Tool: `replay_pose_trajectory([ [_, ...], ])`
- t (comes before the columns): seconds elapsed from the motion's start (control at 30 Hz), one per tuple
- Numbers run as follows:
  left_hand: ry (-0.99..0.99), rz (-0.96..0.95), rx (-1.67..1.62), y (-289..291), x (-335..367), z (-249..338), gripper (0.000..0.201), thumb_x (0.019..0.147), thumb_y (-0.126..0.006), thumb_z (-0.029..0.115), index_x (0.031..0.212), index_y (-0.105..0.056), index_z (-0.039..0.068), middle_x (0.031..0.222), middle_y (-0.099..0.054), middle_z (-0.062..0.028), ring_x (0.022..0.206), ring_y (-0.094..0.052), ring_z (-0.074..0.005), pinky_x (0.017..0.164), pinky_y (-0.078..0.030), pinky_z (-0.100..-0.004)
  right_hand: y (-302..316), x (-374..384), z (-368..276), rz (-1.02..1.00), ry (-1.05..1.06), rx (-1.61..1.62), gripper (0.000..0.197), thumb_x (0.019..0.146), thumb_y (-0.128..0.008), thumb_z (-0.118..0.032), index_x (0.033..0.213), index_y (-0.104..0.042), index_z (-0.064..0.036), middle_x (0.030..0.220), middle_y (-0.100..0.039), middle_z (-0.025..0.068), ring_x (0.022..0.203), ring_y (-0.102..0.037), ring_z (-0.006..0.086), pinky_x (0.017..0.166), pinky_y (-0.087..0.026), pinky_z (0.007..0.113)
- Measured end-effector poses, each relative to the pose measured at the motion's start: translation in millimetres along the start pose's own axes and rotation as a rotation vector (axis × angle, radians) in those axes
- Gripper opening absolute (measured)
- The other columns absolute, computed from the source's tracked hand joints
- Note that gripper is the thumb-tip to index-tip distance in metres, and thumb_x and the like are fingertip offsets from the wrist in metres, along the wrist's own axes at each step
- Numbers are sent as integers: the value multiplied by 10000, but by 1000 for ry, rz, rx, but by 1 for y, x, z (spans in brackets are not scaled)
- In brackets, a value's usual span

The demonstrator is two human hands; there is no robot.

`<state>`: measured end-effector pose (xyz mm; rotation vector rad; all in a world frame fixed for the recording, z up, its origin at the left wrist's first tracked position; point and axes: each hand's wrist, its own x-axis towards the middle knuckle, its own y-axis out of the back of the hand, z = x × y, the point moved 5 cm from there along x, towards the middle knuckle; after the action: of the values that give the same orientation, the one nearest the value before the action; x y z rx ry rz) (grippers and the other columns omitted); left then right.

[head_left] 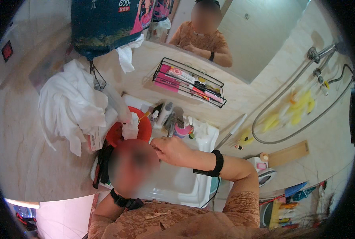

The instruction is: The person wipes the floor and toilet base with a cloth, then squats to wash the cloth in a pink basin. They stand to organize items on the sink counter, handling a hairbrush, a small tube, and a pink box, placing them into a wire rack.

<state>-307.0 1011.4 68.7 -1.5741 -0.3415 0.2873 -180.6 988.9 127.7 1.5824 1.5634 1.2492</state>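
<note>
My right hand (171, 152) is raised over the white washbasin (173, 196), its fingers pinched together. A small dark thing (155, 147) shows at its fingertips, too little of it to name. My left forearm (105, 209) comes up from the lower left with a black strap at the wrist. Beyond that strap a round blurred patch covers the place of my left hand (131, 175), so its fingers cannot be made out. Just past the patch sits a red plastic basin (144, 129), with a white tissue (130, 126) hanging at its edge.
White cloths (71, 101) hang at the left beneath a dark green tissue bag (105, 30). A grey bottle (166, 112) and a pink cup (182, 130) stand behind the basin. Above are a black wire rack (189, 83) and a mirror (257, 36); a shower hose (261, 141) loops at right.
</note>
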Motion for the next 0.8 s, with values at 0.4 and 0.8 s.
replay_pose_trajectory([
  [0.4, -195, 140, 379, 26, 8, 19, 145, 886, -537, 206, 957, -565, 83, 740, -549, -23, 635, -500, -126, 648, -449, -312, 135, 46, 39, 379, -65, -241, 191, 763, -638, -192, 883, -632, -43, 766, -623, 118, 657, -605, 257, 579, -473, 323],
  [0.8, -139, -13, 313, 22, 4, 17, 117, 873, -529, 95, 983, -563, 75, 764, -587, -50, 599, -514, -135, 581, -424, -275, 159, 88, 182, -8, -500, -565, 333, 687, -681, -309, 832, -636, -12, 766, -610, 193, 720, -579, 330, 657, -449, 387],
])
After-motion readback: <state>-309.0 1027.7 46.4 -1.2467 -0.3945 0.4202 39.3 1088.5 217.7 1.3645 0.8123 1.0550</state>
